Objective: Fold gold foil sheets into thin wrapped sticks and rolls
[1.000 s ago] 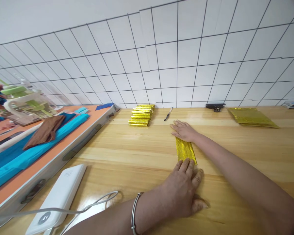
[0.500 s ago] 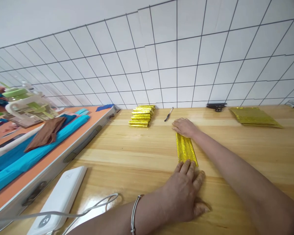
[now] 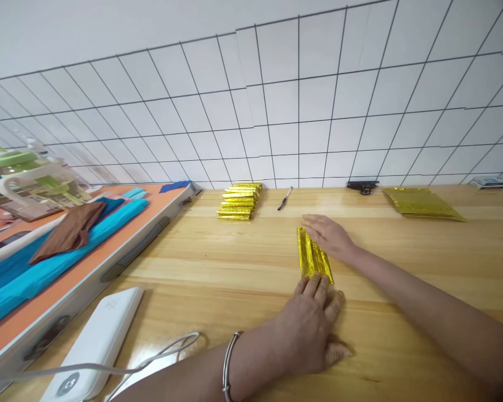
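Note:
A pleated strip of shiny gold foil paper point(image 3: 309, 254) lies lengthwise away from me on the wooden table. My left hand point(image 3: 312, 324), with a metal bangle at the wrist, rests its fingertips on the strip's near end, thumb spread to the side. Along the strip's far right edge lies my right hand point(image 3: 329, 234), palm down with fingers stretched out and covering part of it. Several narrow folded gold pieces point(image 3: 238, 202) sit in a row near the wall. Flat gold foil sheets point(image 3: 423, 204) are at the right.
Between the folded pieces and the sheets lie a pen point(image 3: 285, 199) and a black clip point(image 3: 362, 187). At the near left is a white power bank point(image 3: 96, 340) with a cable. An orange surface point(image 3: 109, 245) holds blue and brown crepe paper. A tiled wall point(image 3: 276, 134) bounds the back.
My right hand has slid from the strip's far end toward its right edge, uncovering the far left corner. My left hand stays on the near end. The view has shifted slightly.

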Motion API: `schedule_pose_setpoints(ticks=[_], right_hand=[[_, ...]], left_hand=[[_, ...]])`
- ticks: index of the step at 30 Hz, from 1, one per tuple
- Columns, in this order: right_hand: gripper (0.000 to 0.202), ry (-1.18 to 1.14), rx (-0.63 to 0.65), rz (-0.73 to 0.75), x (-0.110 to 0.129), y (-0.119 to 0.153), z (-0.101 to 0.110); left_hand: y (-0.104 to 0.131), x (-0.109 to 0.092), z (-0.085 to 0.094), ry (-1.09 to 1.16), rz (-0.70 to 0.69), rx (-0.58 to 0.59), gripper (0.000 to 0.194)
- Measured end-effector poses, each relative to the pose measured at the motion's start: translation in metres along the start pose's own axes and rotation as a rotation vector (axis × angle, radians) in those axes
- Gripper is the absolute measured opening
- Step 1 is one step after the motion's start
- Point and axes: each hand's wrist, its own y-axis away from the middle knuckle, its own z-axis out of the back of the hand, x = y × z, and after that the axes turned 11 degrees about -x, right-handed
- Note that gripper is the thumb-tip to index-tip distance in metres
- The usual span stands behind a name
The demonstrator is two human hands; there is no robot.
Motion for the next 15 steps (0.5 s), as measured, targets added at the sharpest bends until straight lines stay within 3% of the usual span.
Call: schedule_pose_setpoints(ticks=[3,7,11,15], right_hand=[[0.047,-0.071,0.200,0.114,0.012,0.026,0.007],[0.051,-0.041,0.371,0.120,0.013,0.041,0.009],[0.052,-0.026,0.398,0.090,0.011,0.041,0.008],[0.053,-0.023,0.390,0.093,0.011,0.041,0.007]], left_hand=[[0.001,0.000,0.000,-0.005,0.002,-0.003,0.073],[0.001,-0.002,-0.002,-0.004,0.009,-0.006,0.073],[0.001,0.007,-0.001,0.083,0.001,-0.044,0.070],[0.001,0.033,0.005,0.181,0.066,-0.118,0.041]])
